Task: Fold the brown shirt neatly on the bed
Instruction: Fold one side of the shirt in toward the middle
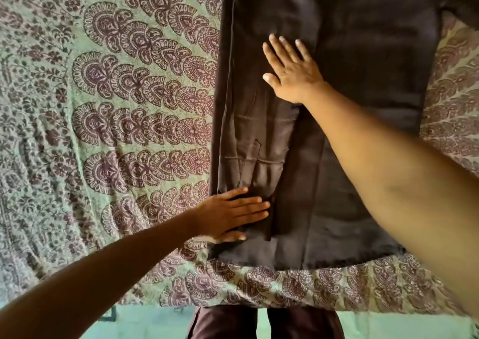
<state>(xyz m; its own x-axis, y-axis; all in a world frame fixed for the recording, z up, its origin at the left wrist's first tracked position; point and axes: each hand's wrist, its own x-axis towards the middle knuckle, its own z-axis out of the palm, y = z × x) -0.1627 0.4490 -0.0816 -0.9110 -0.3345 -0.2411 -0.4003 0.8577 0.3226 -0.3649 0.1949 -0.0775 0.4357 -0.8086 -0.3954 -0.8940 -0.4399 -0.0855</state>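
While the left hand (pixel 233 215) and right hand (pixel 293 71) press spread flat on the shirt (pixel 363 105), sweeping from between them outward should flatten the folded side.

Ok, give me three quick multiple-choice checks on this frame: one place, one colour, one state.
1. The left hand lies: A in the air; B on the shirt's near left part; C under the shirt.
2. The bedspread's ground colour: A green; B red; C white.
3. The right hand is: A a fist; B pinching cloth; C flat, fingers spread.
Answers: 1 B, its fingers rest on the folded-in panel. 2 A, green shows between purple motifs. 3 C, its palm presses the shirt.
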